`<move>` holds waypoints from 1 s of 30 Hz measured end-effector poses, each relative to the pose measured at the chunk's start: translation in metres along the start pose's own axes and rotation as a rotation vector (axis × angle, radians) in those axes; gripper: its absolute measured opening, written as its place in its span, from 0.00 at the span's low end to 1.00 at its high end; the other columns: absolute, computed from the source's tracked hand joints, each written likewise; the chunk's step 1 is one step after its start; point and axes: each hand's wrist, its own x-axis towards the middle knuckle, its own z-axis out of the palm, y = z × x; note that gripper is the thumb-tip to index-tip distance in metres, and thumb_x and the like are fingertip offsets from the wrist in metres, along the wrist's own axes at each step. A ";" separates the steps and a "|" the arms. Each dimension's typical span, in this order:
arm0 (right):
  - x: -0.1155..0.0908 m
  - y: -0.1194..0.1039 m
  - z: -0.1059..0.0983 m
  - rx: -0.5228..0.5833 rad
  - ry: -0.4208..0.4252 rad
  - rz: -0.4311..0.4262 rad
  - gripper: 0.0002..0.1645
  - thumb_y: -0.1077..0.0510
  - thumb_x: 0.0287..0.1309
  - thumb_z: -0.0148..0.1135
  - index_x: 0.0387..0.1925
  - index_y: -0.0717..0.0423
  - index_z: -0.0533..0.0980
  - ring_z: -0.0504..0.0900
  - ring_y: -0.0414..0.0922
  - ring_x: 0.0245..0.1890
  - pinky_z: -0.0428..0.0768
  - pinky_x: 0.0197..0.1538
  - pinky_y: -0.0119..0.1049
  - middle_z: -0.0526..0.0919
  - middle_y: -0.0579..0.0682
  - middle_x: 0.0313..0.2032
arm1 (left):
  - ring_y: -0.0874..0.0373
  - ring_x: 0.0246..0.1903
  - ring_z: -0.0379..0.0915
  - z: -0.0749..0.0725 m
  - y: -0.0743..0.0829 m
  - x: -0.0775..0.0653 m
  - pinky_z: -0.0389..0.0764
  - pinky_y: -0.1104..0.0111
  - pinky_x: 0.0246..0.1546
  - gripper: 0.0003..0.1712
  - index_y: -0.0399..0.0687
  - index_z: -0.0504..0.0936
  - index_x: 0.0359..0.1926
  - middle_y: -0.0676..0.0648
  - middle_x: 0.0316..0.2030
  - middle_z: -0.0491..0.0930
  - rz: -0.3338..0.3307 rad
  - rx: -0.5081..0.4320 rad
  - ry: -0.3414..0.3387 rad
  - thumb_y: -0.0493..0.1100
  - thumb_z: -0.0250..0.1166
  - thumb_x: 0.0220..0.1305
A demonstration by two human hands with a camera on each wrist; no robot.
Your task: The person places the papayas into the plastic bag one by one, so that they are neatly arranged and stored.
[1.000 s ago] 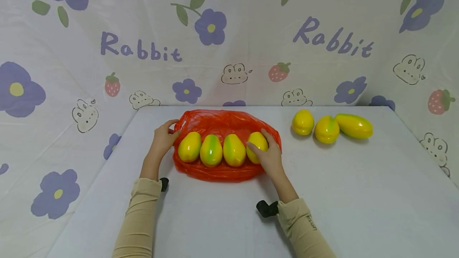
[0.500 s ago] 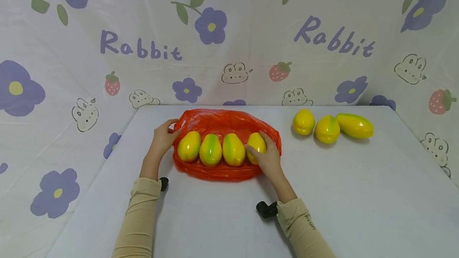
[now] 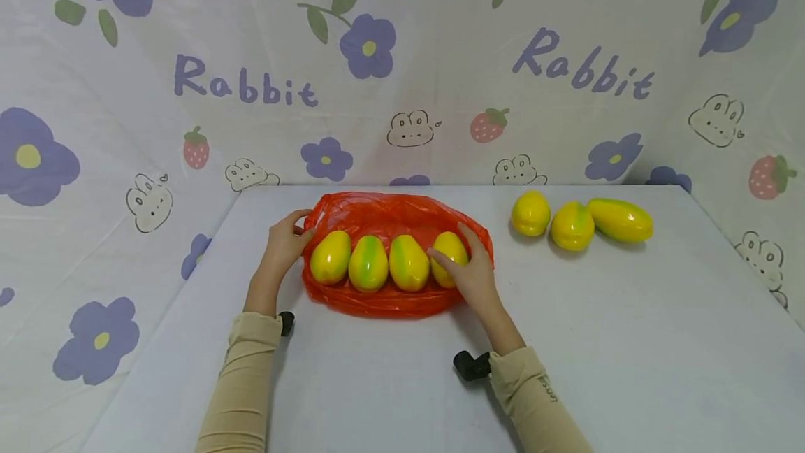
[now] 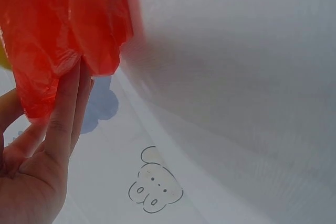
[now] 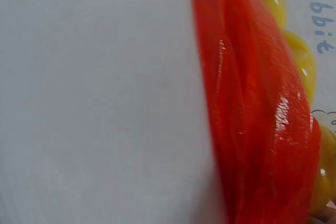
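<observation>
A red plastic bag lies spread with its mouth gaping upward. Several glossy yellow-green papayas sit in a row inside it. At the bag's left edge, my left hand holds the rim; the left wrist view shows long fingers against the crumpled red film. My right hand grips the rightmost papaya, thumb on its left and fingers round its far right side. In the right wrist view the bag's near wall hides most of the fruit, and that hand barely shows at the lower right corner.
Three more papayas lie together at the back right of the white table. A white cloth printed with flowers, rabbits and strawberries hangs behind and beside the table. Black wrist devices sit at the sleeve cuffs.
Almost nothing differs. My right hand and the papaya it grips shift by only a tiny amount; the bag, the other papayas and my left hand stay in place.
</observation>
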 end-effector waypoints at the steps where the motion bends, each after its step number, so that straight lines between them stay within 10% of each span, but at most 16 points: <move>1: 0.000 -0.001 -0.002 -0.001 0.006 -0.012 0.50 0.38 0.56 0.66 0.75 0.40 0.54 0.55 0.52 0.74 0.63 0.72 0.56 0.57 0.49 0.74 | 0.46 0.44 0.77 0.000 0.000 0.000 0.84 0.59 0.49 0.30 0.53 0.61 0.72 0.35 0.54 0.75 -0.001 0.001 0.000 0.44 0.54 0.71; 30: 0.020 0.001 -0.074 -0.047 0.174 -0.016 0.50 0.37 0.57 0.64 0.76 0.38 0.52 0.50 0.53 0.77 0.59 0.73 0.59 0.52 0.49 0.77 | 0.45 0.42 0.77 0.001 0.001 0.000 0.85 0.59 0.47 0.30 0.52 0.63 0.72 0.34 0.53 0.76 0.024 0.023 0.010 0.44 0.55 0.71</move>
